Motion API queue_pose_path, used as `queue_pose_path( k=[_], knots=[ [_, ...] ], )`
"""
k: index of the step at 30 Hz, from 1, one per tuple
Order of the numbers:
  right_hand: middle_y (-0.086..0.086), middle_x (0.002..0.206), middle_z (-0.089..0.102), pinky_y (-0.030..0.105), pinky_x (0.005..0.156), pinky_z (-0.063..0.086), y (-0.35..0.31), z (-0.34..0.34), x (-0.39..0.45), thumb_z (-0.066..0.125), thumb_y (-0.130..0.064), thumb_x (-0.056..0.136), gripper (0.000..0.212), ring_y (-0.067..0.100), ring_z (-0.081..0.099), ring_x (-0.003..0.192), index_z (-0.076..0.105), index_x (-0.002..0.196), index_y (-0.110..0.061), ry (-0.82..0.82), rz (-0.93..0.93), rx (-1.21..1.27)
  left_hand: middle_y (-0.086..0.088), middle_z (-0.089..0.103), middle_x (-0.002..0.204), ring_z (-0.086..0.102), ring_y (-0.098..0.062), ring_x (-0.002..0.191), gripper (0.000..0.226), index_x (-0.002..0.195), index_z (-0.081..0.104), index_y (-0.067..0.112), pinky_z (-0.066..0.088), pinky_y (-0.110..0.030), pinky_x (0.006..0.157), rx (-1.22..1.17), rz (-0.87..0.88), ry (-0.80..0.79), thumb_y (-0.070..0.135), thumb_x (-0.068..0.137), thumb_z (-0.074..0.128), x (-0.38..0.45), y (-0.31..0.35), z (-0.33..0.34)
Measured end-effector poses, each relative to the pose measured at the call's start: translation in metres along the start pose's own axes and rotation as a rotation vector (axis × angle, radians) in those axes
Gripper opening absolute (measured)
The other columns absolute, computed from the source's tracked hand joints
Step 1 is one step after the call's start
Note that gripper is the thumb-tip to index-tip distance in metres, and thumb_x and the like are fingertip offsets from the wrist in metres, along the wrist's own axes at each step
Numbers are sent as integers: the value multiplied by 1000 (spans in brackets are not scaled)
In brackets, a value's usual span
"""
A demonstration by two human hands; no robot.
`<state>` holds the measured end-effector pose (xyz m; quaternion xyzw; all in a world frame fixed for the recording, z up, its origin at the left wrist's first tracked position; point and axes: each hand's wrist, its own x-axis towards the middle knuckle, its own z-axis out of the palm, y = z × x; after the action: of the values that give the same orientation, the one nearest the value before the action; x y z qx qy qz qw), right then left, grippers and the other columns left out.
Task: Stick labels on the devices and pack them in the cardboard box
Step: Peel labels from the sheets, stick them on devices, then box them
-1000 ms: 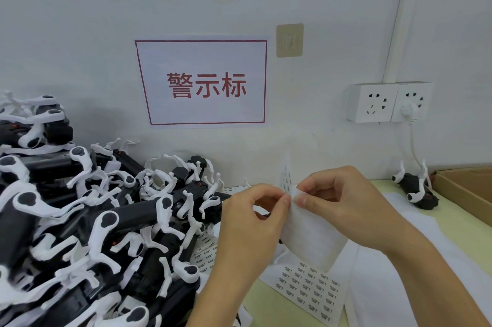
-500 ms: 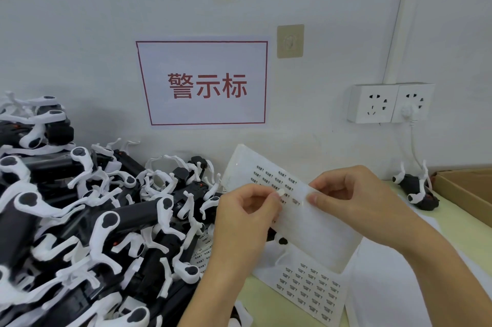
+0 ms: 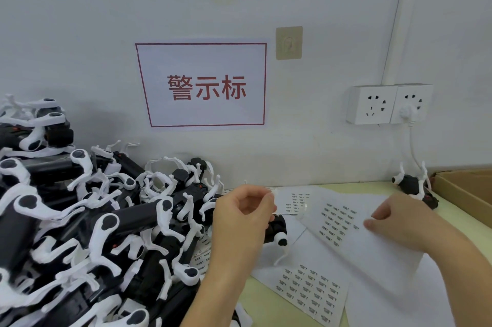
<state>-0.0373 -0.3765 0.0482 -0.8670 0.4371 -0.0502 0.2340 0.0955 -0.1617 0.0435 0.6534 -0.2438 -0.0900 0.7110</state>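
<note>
My left hand (image 3: 241, 213) hovers beside the device pile, thumb and forefinger pinching a small white label (image 3: 271, 195). My right hand (image 3: 396, 221) holds the right edge of a label sheet (image 3: 336, 222), which lies low over the table. A big heap of black devices with white clips (image 3: 106, 220) fills the left side. One device (image 3: 277, 232) lies on the table just right of my left hand. Another device (image 3: 412, 186) sits by the wall next to the cardboard box (image 3: 468, 193) at the right edge.
More label sheets lie on the yellow-green table, one in front (image 3: 308, 289) and one toward the wall (image 3: 298, 201). Large white paper (image 3: 394, 294) lies under my right forearm. A wall socket (image 3: 388, 104) with a plugged cable sits above the right device.
The label sheet, held up between both hands before, has dropped toward the table in my right hand. My left hand has come away from it, pinching a peeled label.
</note>
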Motion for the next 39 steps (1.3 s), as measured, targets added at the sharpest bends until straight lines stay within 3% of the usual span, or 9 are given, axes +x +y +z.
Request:
queue_pose_path(
  k=[2,4,8,15,19,25,31,35,39],
  knots=[
    [-1,96,65,24,74,48,-2,-2,-4,66,-34,94,14,15,61,88,64,98,-21,6,26,-95,0,74,72,68,-12,67,14,77,74,20,57,-24,66,10,4,35,11,88,71,0,-1,0],
    [-4,112,64,27,84,47,-8,-7,-9,64,-36,94,33,15,59,100,61,123,-19,61,-12,-51,0,74,72,69,-18,70,14,75,74,19,58,-29,68,19,10,67,11,87,71,0,-1,1],
    [-11,82,73,16,65,51,-46,-14,-38,60,-28,95,16,2,67,75,71,104,-35,-12,-408,237,-2,72,67,67,-15,65,17,71,73,17,57,-30,68,14,18,138,11,86,72,0,-2,1],
    [-11,79,70,25,60,49,-106,14,-72,47,-12,91,51,15,61,64,68,95,-57,-192,-792,471,-6,72,65,69,-22,63,18,69,73,17,58,-34,63,-20,28,236,8,85,70,1,-2,-2],
    [-14,84,67,35,70,56,-114,27,-69,49,-16,94,50,21,63,72,62,89,-64,-133,-811,527,-6,72,65,71,-22,60,16,71,73,14,57,-38,64,-55,43,304,7,85,71,2,-1,-2],
    [-18,81,67,32,57,52,-117,29,-71,45,-15,90,58,31,61,70,60,93,-71,-168,-858,549,-6,73,65,71,-24,59,23,68,75,19,61,-46,67,-79,45,333,6,86,70,0,0,0],
    [-8,84,66,27,60,46,-117,32,-69,46,-13,95,38,25,54,62,68,106,-42,-192,-816,573,-3,74,67,72,-24,63,34,71,78,34,62,-43,63,-77,90,265,7,89,67,-1,3,-1],
    [-9,78,65,24,63,48,-115,31,-67,47,-11,97,31,33,61,70,70,102,-31,-158,-785,605,0,76,73,72,-14,61,39,81,79,34,55,-24,50,-78,114,96,4,95,60,-4,8,1],
    [-22,69,65,17,64,46,-109,32,-56,55,-18,95,27,1,58,58,75,96,-36,12,-594,715,7,77,82,71,-11,72,23,95,75,28,57,-28,56,-69,84,117,9,96,61,-1,3,3]
  ],
)
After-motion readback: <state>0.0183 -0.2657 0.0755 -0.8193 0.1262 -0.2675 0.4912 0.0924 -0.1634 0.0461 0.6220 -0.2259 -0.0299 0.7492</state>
